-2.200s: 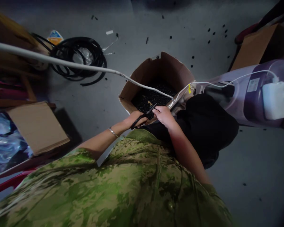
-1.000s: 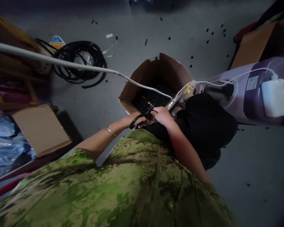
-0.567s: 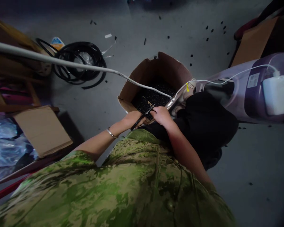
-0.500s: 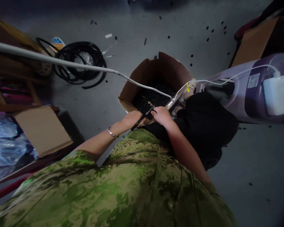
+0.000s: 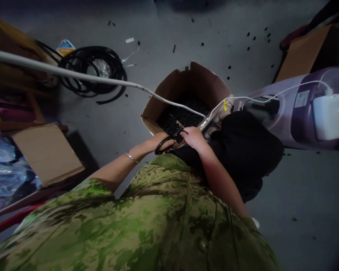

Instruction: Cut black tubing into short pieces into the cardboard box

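My left hand (image 5: 159, 140) is closed on black-handled scissors (image 5: 159, 147), whose blades point up and right over the front rim of a cardboard box (image 5: 169, 81). Small black pieces (image 5: 177, 114) lie in a heap inside that box. Close by the blade tips, my right hand (image 5: 193, 136) is pinched; whatever sits between its fingertips is too small to make out. A light brown scrap (image 5: 178, 123) shows just beyond the scissors.
A white cable (image 5: 101, 79) crosses above the box. Coiled black tubing (image 5: 92, 71) lies on the floor at left, near a cardboard sheet (image 5: 48, 152). At right stands a purple-grey plastic stool (image 5: 285, 90) bearing a white adapter (image 5: 329, 116). Black bits are scattered about the floor.
The scissors' handles have spread, with a loop now showing at my left hand. My right hand stays nearly in place. The view has shifted slightly.
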Motion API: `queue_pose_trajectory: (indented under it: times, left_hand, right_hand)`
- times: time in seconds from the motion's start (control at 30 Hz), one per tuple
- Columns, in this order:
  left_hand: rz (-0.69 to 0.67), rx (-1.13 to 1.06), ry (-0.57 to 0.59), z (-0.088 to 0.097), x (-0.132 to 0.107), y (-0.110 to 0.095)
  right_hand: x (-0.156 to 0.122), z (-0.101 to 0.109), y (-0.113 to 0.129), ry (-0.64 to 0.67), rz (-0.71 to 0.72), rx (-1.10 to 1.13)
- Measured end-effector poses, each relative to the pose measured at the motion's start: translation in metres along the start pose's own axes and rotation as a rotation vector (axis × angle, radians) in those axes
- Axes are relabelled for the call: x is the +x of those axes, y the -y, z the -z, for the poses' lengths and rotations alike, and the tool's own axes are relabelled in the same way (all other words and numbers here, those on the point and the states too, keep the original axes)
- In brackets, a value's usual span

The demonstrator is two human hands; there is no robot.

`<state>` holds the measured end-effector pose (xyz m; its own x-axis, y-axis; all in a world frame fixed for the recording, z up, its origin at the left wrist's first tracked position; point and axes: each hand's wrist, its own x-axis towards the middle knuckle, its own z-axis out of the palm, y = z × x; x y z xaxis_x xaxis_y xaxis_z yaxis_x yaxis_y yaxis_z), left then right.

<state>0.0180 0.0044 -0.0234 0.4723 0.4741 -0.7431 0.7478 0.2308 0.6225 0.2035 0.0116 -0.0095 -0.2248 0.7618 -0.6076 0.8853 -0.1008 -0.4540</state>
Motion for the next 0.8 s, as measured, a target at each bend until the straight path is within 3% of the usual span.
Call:
queue_pose_trajectory:
  times: [0.13,0.37,0.8]
  left_hand:
    - [-0.091,0.098,0.0,0.003,0.004,0.008]
    - [-0.089,0.363,-0.089,0.001,0.011,0.015]
    - [-0.087,0.563,-0.106,0.002,-0.004,-0.001]
  right_hand:
    - [-0.002,0.002,0.002,0.011,0.012,0.026]
    - [-0.002,0.004,0.004,0.016,0.018,-0.014]
    - [-0.004,0.006,0.006,0.023,0.005,-0.067]
